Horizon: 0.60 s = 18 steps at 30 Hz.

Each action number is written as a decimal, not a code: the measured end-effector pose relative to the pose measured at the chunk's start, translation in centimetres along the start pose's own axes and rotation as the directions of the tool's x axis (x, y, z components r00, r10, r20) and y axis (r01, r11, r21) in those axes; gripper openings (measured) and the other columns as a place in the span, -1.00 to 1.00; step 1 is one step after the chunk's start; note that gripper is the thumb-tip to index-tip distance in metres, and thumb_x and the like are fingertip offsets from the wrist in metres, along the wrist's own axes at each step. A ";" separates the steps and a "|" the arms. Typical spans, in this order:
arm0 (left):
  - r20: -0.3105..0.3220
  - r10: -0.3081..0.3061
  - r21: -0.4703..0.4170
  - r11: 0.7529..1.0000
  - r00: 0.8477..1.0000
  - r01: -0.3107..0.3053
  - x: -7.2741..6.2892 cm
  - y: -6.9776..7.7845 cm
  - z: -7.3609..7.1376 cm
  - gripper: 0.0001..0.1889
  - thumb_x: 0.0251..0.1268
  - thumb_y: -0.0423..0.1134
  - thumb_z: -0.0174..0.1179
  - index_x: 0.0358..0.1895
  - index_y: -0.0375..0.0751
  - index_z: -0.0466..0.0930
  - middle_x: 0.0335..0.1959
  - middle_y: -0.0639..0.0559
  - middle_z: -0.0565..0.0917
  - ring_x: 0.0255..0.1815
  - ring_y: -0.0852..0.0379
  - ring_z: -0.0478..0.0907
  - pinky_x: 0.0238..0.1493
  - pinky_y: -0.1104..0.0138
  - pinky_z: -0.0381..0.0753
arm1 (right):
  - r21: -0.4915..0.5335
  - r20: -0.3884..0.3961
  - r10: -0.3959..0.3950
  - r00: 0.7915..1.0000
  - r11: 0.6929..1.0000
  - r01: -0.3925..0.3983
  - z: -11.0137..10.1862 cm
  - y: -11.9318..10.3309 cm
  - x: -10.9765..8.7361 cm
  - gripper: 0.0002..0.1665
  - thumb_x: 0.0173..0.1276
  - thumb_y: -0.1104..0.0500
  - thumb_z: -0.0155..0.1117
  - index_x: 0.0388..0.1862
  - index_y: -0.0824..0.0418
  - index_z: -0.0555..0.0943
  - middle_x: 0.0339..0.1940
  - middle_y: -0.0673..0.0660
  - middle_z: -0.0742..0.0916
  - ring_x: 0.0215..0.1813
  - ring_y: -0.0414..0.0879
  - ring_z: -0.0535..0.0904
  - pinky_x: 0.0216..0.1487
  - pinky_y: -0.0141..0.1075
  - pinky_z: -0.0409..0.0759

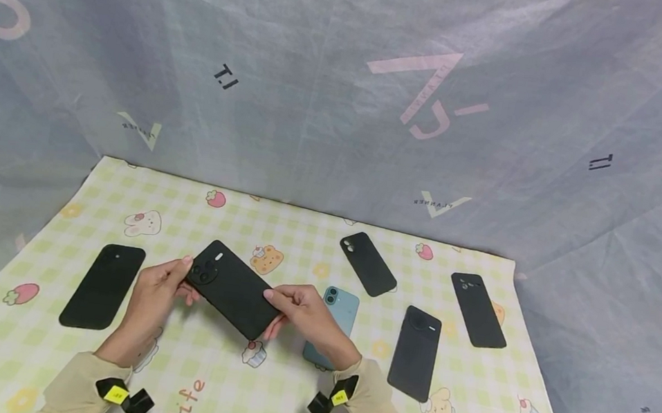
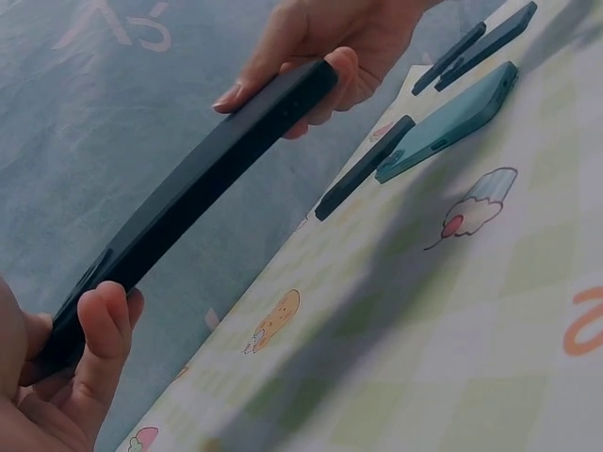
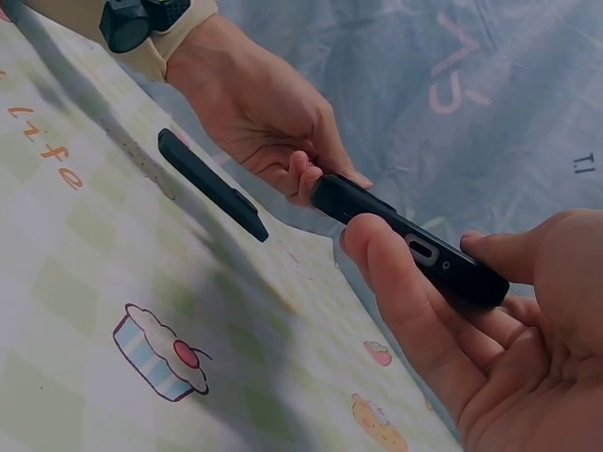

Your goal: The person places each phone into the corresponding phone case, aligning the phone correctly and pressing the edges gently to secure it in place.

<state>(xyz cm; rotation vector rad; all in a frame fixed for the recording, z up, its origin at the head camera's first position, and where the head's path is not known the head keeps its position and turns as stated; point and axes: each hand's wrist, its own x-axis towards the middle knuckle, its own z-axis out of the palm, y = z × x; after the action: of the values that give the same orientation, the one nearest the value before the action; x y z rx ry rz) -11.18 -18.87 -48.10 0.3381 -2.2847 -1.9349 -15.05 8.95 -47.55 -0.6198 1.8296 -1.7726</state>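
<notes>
Both hands hold a black phone (image 1: 234, 295) up over the table, tilted, its back with a round camera block facing the head camera. My left hand (image 1: 160, 285) grips the camera end, thumb on the edge and fingers underneath. At the opposite end my right hand (image 1: 301, 311) pinches the phone, thumb on the back and fingers below. An oval port opening shows in that end of the phone (image 3: 443, 259) in the right wrist view. Seen from the left wrist, the phone (image 2: 203, 193) appears side-on and thick. Beneath my right forearm lies a teal phone (image 1: 342, 309), partly hidden.
On the checked tablecloth (image 1: 209, 365), a black phone (image 1: 103, 287) lies at left. To the right are a dark grey phone (image 1: 415, 353) and two black phone cases (image 1: 370, 267) (image 1: 480, 313) with camera cutouts. A grey curtain (image 1: 316, 128) stands behind the table.
</notes>
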 end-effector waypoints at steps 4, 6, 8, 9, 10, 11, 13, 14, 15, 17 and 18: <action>0.007 -0.006 -0.043 0.999 1.000 0.007 0.0 0.1 0.0 -0.50 0.75 -0.03 0.09 -0.13 -0.52 0.68 -0.58 -0.09 0.72 -0.58 0.04 0.65 -0.37 0.31 0.65 | 0.013 0.012 -0.006 1.000 1.000 0.006 -0.1 0.1 0.0 -0.62 0.73 0.11 0.18 0.02 0.43 0.75 -0.50 0.39 0.78 -0.52 -0.09 0.77 -0.27 -0.22 0.79; 0.014 -0.004 -0.056 0.998 1.000 0.005 0.0 0.1 0.0 -0.50 0.75 -0.04 0.09 -0.11 -0.53 0.68 -0.57 -0.09 0.73 -0.58 0.03 0.66 -0.41 0.29 0.67 | 0.016 0.020 -0.005 1.000 1.000 0.004 -0.2 0.2 -0.1 -0.62 0.73 0.11 0.17 0.02 0.43 0.75 -0.50 0.39 0.79 -0.52 -0.09 0.76 -0.29 -0.22 0.78; 0.020 0.002 -0.066 0.998 1.000 0.000 0.0 0.2 0.0 -0.52 0.76 -0.05 0.09 -0.09 -0.53 0.67 -0.57 -0.09 0.73 -0.58 0.01 0.67 -0.43 0.28 0.68 | 0.017 0.027 -0.007 1.000 1.000 0.006 -0.3 0.2 -0.1 -0.61 0.74 0.11 0.16 0.03 0.43 0.75 -0.49 0.39 0.79 -0.52 -0.09 0.76 -0.31 -0.19 0.78; 0.020 0.005 -0.071 0.997 1.000 -0.003 0.0 0.2 0.0 -0.53 0.76 -0.07 0.09 -0.08 -0.53 0.67 -0.57 -0.09 0.73 -0.58 0.00 0.67 -0.44 0.28 0.68 | 0.018 0.031 -0.008 0.999 1.000 0.008 -0.3 0.1 -0.1 -0.61 0.74 0.11 0.16 0.05 0.43 0.75 -0.49 0.39 0.79 -0.52 -0.09 0.76 -0.31 -0.16 0.78; 0.020 0.009 -0.078 0.997 1.000 -0.007 0.0 0.2 0.0 -0.54 0.76 -0.08 0.09 -0.08 -0.54 0.67 -0.58 -0.09 0.73 -0.59 0.00 0.67 -0.45 0.27 0.68 | 0.021 0.034 -0.012 0.999 1.000 0.011 -0.4 0.1 -0.1 -0.61 0.74 0.12 0.15 0.06 0.43 0.74 -0.48 0.40 0.79 -0.52 -0.09 0.76 -0.31 -0.11 0.78; 0.020 0.013 -0.085 0.996 1.000 -0.011 0.1 0.3 0.0 -0.55 0.76 -0.09 0.09 -0.07 -0.55 0.66 -0.58 -0.10 0.72 -0.59 0.00 0.67 -0.46 0.27 0.68 | 0.023 0.036 -0.014 0.999 1.000 0.013 -0.4 0.1 -0.1 -0.61 0.75 0.12 0.15 0.07 0.44 0.74 -0.48 0.41 0.79 -0.51 -0.09 0.76 -0.32 -0.06 0.78; 0.017 0.013 -0.099 0.995 1.000 -0.011 0.1 0.3 0.1 -0.55 0.75 -0.10 0.10 -0.06 -0.55 0.66 -0.59 -0.10 0.72 -0.60 0.01 0.66 -0.48 0.27 0.68 | 0.029 0.039 -0.017 0.999 0.999 0.015 -0.5 0.1 -0.1 -0.61 0.74 0.13 0.15 0.07 0.45 0.74 -0.47 0.43 0.78 -0.52 -0.10 0.76 -0.33 -0.06 0.78; 0.017 0.015 -0.101 0.995 1.000 -0.013 0.1 0.3 0.1 -0.56 0.75 -0.11 0.10 -0.05 -0.56 0.66 -0.59 -0.10 0.72 -0.61 0.01 0.66 -0.48 0.26 0.68 | 0.034 0.039 -0.016 0.999 0.999 0.014 -0.5 0.1 -0.1 -0.61 0.74 0.14 0.15 0.07 0.46 0.74 -0.47 0.45 0.78 -0.52 -0.10 0.76 -0.34 -0.07 0.78; 0.018 0.016 -0.104 0.995 1.000 -0.014 0.1 0.3 0.2 -0.55 0.75 -0.10 0.10 -0.04 -0.56 0.66 -0.59 -0.10 0.73 -0.61 0.01 0.67 -0.49 0.26 0.68 | 0.040 0.039 -0.014 0.999 0.999 0.012 -0.5 0.2 -0.1 -0.61 0.74 0.14 0.16 0.06 0.47 0.73 -0.47 0.47 0.77 -0.52 -0.10 0.76 -0.34 -0.10 0.78; 0.020 0.019 -0.103 0.994 1.000 -0.017 0.1 0.3 0.2 -0.55 0.75 -0.10 0.11 -0.03 -0.56 0.66 -0.58 -0.11 0.73 -0.61 0.00 0.67 -0.49 0.26 0.68 | 0.050 0.038 -0.008 0.999 0.999 0.006 -0.6 0.2 -0.1 -0.62 0.73 0.15 0.17 0.03 0.48 0.73 -0.46 0.52 0.75 -0.53 -0.10 0.75 -0.36 -0.20 0.76; 0.021 0.021 -0.101 0.995 1.000 -0.018 0.1 0.2 0.2 -0.55 0.75 -0.09 0.11 -0.03 -0.55 0.66 -0.58 -0.11 0.73 -0.60 -0.01 0.68 -0.49 0.26 0.68 | 0.055 0.037 -0.006 0.999 0.998 0.004 -0.6 0.2 -0.1 -0.62 0.73 0.15 0.17 0.02 0.49 0.73 -0.46 0.55 0.75 -0.53 -0.11 0.75 -0.36 -0.25 0.75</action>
<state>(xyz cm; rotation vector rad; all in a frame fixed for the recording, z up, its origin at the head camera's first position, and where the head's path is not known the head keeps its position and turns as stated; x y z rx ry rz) -11.39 -18.68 -47.90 0.2833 -2.1853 -2.0452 -15.34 9.47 -47.72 -0.6322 1.7496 -1.7961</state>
